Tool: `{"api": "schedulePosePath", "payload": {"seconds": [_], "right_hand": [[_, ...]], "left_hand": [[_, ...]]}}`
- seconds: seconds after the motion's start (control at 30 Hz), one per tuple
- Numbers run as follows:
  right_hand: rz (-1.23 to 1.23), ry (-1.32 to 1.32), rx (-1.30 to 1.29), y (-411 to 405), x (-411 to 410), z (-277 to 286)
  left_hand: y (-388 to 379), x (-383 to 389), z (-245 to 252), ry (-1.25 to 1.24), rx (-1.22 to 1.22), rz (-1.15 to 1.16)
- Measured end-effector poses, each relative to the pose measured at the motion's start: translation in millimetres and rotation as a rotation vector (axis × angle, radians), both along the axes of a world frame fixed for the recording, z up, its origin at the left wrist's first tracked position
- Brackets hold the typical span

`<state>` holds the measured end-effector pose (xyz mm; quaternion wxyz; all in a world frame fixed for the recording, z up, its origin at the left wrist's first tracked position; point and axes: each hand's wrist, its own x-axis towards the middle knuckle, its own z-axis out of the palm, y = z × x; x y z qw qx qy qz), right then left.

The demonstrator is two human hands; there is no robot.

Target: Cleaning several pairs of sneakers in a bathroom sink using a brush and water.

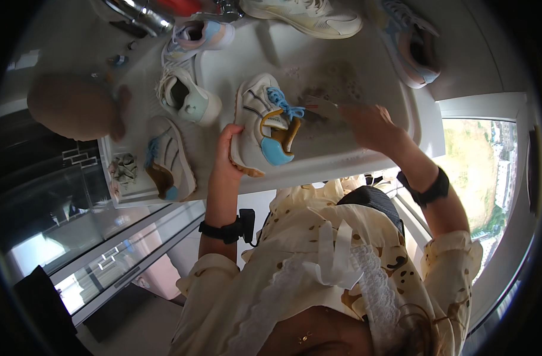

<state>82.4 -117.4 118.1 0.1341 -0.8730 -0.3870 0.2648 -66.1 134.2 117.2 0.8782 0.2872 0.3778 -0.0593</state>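
My left hand grips the heel and sole side of a white sneaker with light blue laces, a blue heel patch and a mustard-brown lining. The shoe is tilted above a white laundry sink, its opening turned towards me. To its right, my right hand is closed around a pale, flat, blurred tool with a reddish mark. The tool's tip is close to the shoe's laces; whether they touch cannot be told. Murky, sudsy water lies in the basin behind it.
A matching sneaker lies left, beside a crumpled cloth. Other shoes include a pale green-heeled one, a pastel one, a cream one and another pastel one. A chrome faucet is upper left, a window right.
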Motion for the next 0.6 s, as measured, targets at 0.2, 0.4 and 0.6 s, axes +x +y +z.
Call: {"api": "schedulePosePath", "payload": {"seconds": [0.2, 0.4, 0.6], "right_hand": [[0.253, -0.118, -0.446, 53.4, 23.0, -3.6], [0.072, -0.153, -0.327, 53.7, 50.6, -71.5], [0.027, -0.279, -0.159, 18.4, 82.5, -139.6]], "left_hand": [[0.3, -14.1, 5.7, -0.051, -0.082, 0.024], [-3.0, -25.9, 8.6, -0.022, -0.047, 0.034], [-10.6, -25.5, 11.4, 0.02, -0.086, 0.014]]}}
